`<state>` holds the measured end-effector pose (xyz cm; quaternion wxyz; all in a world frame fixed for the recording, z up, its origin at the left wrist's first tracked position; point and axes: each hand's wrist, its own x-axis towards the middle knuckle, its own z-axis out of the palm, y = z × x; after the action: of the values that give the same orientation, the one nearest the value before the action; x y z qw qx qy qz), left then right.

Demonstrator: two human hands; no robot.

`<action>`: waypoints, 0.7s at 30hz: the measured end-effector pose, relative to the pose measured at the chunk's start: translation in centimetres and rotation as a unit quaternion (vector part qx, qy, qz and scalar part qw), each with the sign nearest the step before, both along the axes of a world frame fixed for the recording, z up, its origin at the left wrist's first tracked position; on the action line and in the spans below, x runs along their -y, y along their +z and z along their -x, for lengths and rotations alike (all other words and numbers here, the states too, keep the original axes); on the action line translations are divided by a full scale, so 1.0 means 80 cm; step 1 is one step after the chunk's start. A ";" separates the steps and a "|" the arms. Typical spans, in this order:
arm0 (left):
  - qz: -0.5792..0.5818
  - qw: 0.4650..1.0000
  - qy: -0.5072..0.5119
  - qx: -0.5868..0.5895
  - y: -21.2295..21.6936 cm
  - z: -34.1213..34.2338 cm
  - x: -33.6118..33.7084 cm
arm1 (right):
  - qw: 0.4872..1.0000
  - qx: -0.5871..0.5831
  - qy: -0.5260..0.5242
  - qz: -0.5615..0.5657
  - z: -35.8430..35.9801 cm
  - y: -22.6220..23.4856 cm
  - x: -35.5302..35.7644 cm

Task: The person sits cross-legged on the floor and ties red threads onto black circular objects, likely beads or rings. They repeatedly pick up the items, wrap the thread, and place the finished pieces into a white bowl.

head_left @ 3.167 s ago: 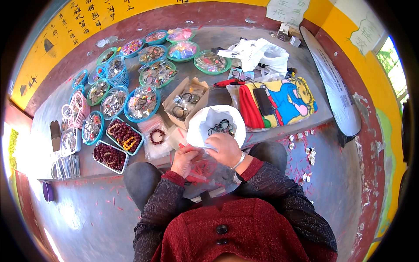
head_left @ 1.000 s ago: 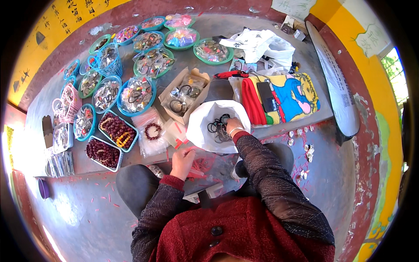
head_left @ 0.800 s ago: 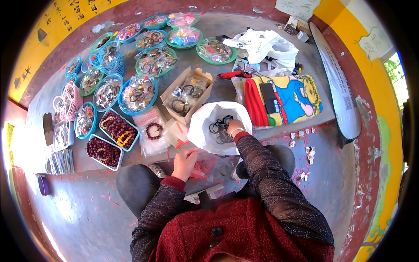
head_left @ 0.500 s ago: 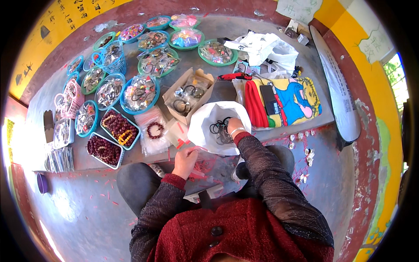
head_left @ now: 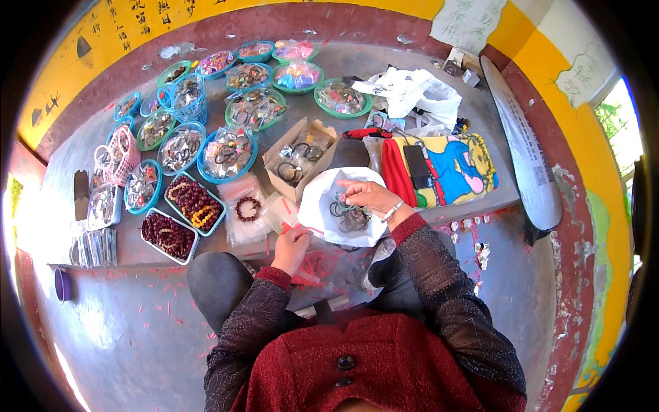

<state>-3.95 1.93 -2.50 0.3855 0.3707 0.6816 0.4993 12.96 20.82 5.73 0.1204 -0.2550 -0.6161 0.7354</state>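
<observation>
In the head view, we find the dark loops (head_left: 355, 220) lying inside the white bag (head_left: 313, 206), just beside the cardboard box (head_left: 283, 187). We judge them light, pliant and prone to tangle, best taken by one cord at its outer curve. The right hand (head_left: 374, 196) reaches over the bag, fingers leftward; whether its grip pinches a loop, we cannot tell. The left hand (head_left: 292, 247), fingers curled closed, hangs before the left knee (head_left: 216, 285).

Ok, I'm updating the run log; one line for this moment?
left hand: curled, beside white bag | right hand: over bag opening, grasp unclear | bag: dark loops inside
</observation>
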 end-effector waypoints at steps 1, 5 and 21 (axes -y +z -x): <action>0.004 1.000 0.002 0.003 -0.001 0.000 0.001 | 0.995 -0.074 -0.017 0.060 -0.005 0.008 0.010; 0.031 1.000 -0.002 -0.006 0.014 -0.006 0.000 | 0.935 -0.262 -0.022 0.240 -0.019 0.024 0.032; 0.069 0.984 0.025 0.160 0.000 -0.002 -0.004 | 0.976 0.035 0.016 -0.216 0.017 -0.012 0.075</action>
<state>-3.82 2.25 -2.50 0.5019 0.2415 0.6525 0.5138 11.61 14.84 4.74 0.1388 -0.2388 -0.7682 0.5776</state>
